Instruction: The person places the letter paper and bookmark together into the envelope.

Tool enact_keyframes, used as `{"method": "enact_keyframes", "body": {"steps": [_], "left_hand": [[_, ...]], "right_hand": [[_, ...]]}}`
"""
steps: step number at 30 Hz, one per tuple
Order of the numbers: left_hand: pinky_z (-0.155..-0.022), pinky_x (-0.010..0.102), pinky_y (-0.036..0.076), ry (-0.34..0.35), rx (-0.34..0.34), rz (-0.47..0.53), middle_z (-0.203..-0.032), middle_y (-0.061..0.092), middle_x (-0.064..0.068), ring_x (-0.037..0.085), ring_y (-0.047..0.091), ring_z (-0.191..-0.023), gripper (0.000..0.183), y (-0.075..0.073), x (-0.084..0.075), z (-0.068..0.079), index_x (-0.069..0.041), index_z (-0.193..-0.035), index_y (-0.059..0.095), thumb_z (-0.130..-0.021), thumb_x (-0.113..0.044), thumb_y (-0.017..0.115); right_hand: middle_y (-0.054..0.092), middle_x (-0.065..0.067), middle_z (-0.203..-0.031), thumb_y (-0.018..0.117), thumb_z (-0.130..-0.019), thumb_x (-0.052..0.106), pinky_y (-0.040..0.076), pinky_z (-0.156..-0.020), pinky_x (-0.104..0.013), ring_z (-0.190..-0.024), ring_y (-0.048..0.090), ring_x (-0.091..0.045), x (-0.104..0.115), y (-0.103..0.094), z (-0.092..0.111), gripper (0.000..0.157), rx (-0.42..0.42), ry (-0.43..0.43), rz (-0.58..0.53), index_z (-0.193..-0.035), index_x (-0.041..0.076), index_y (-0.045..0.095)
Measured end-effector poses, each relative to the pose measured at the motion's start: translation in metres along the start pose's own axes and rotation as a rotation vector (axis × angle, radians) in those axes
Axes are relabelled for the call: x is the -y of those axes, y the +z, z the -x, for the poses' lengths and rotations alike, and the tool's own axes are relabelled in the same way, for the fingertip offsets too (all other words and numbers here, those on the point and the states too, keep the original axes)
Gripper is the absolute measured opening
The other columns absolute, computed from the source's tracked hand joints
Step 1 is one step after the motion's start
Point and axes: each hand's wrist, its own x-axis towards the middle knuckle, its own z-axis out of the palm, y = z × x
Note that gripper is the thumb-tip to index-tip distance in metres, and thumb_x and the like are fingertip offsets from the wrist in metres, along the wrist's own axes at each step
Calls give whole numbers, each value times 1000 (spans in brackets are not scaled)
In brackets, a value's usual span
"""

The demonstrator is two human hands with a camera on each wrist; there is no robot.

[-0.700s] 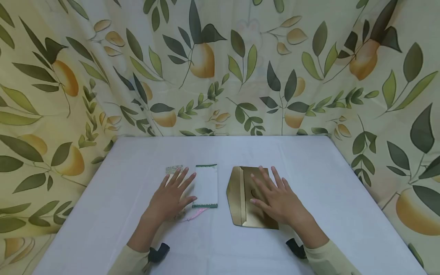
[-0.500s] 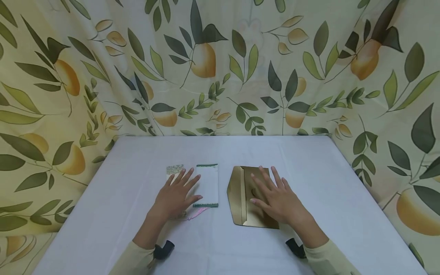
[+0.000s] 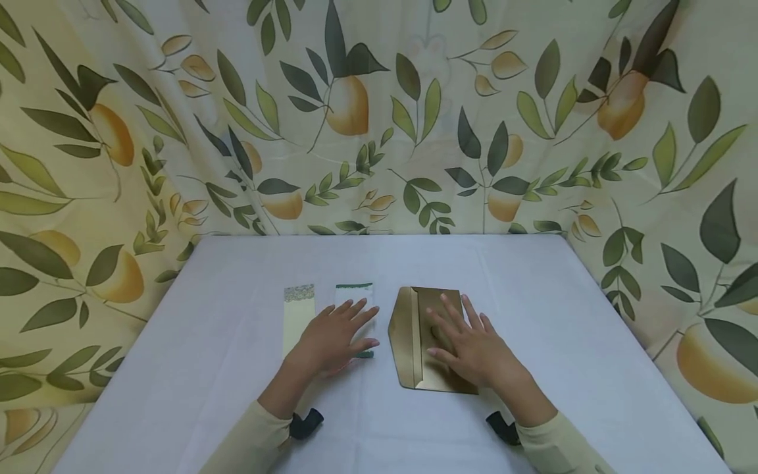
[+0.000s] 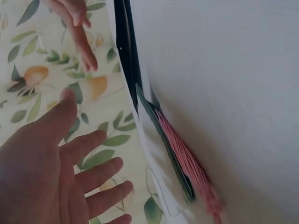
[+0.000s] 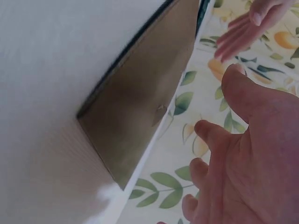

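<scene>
My left hand (image 3: 337,339), fingers spread, hovers over a white card with green edges (image 3: 354,294) and covers most of it. In the left wrist view a pink tassel (image 4: 184,158) lies beside the card's green end. Left of that hand is a cream strip with a glittery silver top (image 3: 299,309), its lower part hidden by the hand and wrist. My right hand (image 3: 474,345) is held over a gold envelope (image 3: 405,342) whose flap is unfolded to the left. A gap shows between that palm and the envelope (image 5: 135,93) in the right wrist view. Neither hand holds anything.
A white cloth covers the table (image 3: 237,263). Behind it and along its sides hangs a curtain (image 3: 379,164) printed with leaves and yellow fruit. A black wrist mount (image 3: 306,423) sits at the left sleeve, another wrist mount (image 3: 503,428) at the right.
My left hand has moved right, from over the cream strip to over the white card, uncovering much of the strip. The right hand stays nearly still above the envelope.
</scene>
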Motion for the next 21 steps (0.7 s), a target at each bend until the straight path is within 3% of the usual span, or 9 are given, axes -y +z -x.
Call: {"method": "enact_keyframes", "body": {"steps": [5,13,21], "left_hand": [[-118,51,30,31,28,-11,-164,36,6,30,34,-149,68,2,-6,-9,-23,-160,42,-105,-62,45],[-118,50,29,92,60,-36,-164,36,7,27,33,-150,64,3,-13,-21,-20,-159,44,-106,-57,47],[-118,43,31,157,53,-59,-163,37,9,27,34,-150,62,6,-21,-31,-14,-156,48,-106,-51,51]], "right_hand": [[23,-18,-168,58,-103,49,24,-109,-74,-152,8,-50,2,6,1,67,-22,-18,-24,-159,14,43],[22,-18,-168,57,-103,52,25,-110,-73,-152,10,-50,4,9,-1,69,-2,-3,5,-158,13,43],[21,-16,-169,56,-103,54,25,-109,-74,-152,11,-50,3,18,-6,71,-7,-17,-5,-158,12,43]]}}
